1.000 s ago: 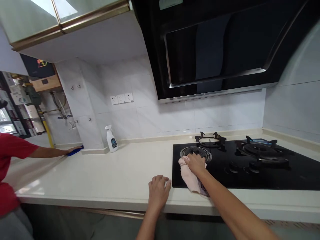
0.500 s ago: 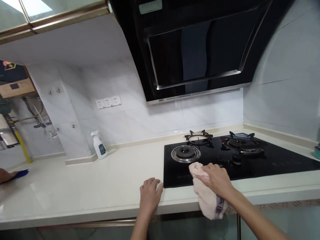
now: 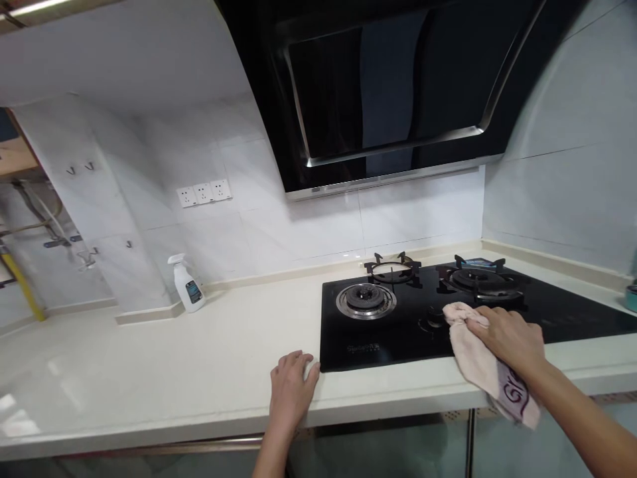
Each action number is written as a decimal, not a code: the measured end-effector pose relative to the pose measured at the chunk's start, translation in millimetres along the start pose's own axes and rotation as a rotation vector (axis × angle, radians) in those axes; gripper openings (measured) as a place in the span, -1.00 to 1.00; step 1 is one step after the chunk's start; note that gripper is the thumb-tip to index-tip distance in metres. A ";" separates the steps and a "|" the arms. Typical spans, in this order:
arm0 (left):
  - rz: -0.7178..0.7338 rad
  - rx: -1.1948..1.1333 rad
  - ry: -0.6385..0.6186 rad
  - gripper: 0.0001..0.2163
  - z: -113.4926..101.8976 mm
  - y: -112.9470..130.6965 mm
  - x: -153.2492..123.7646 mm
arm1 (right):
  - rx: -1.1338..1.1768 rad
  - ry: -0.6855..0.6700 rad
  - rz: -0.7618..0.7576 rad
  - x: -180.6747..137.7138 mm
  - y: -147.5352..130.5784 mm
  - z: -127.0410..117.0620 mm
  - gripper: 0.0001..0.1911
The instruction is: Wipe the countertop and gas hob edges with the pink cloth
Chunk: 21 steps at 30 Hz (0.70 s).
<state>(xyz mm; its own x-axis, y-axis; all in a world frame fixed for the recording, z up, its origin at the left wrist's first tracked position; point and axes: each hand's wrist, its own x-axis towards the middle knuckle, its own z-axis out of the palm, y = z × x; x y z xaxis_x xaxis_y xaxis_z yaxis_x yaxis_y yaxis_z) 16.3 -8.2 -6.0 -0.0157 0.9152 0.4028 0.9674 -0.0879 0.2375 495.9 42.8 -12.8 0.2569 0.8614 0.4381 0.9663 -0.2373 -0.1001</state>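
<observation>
Cloth (image 3: 475, 355) grasped by my right fingers (image 3: 501, 324), lower right of frame; left fingers (image 3: 292, 362) released, resting on surface (image 3: 219, 362).

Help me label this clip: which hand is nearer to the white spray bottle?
Left. The left hand rests on the counter, in front and to the right of the spray bottle; the right hand is farther right, at the hob, holding a pink cloth.

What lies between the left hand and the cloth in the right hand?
In the head view, between the left hand and the cloth lie the front-left part of the black cooktop and, before it, a strip of pale countertop.
</observation>
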 end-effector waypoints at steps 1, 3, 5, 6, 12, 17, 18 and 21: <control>-0.004 0.003 -0.006 -0.74 -0.6 0.6 0.1 | 0.001 -0.004 0.014 1.9 -1.9 -1.5 -0.59; -0.011 0.013 -0.017 -0.73 -1.9 1.7 0.1 | -0.004 -0.002 0.020 1.5 -6.8 -4.8 -0.61; -0.012 0.024 -0.019 -0.73 -3.3 2.9 0.1 | -0.017 0.000 0.008 -4.2 -11.8 -8.1 -0.64; -0.010 0.028 -0.016 -0.73 -4.0 3.5 0.1 | -0.026 0.001 -0.003 -8.8 -14.3 -9.6 -0.65; -0.008 0.057 -0.004 -0.73 -5.3 5.3 1.0 | 0.005 0.093 -0.141 -49.9 -34.3 -12.3 -0.72; -0.011 0.055 -0.011 -0.73 -4.6 4.5 2.0 | 0.172 0.148 -0.324 -71.9 -37.1 -6.8 -0.75; -0.011 0.054 -0.016 -0.73 -4.7 4.5 2.0 | 0.195 0.141 -0.333 -71.1 -33.0 -5.6 -0.73; -0.016 0.051 -0.028 -0.73 -5.5 5.0 1.4 | 0.188 0.125 -0.263 -59.2 -13.5 -3.2 -0.67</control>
<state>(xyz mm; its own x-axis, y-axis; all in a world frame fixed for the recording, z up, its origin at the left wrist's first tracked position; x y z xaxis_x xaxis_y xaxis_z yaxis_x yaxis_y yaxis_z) 19.7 -9.5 0.7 -0.0247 0.9268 0.3747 0.9787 -0.0540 0.1982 467.6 -6.4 -34.5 0.0061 0.8177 0.5756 0.9885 0.0822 -0.1273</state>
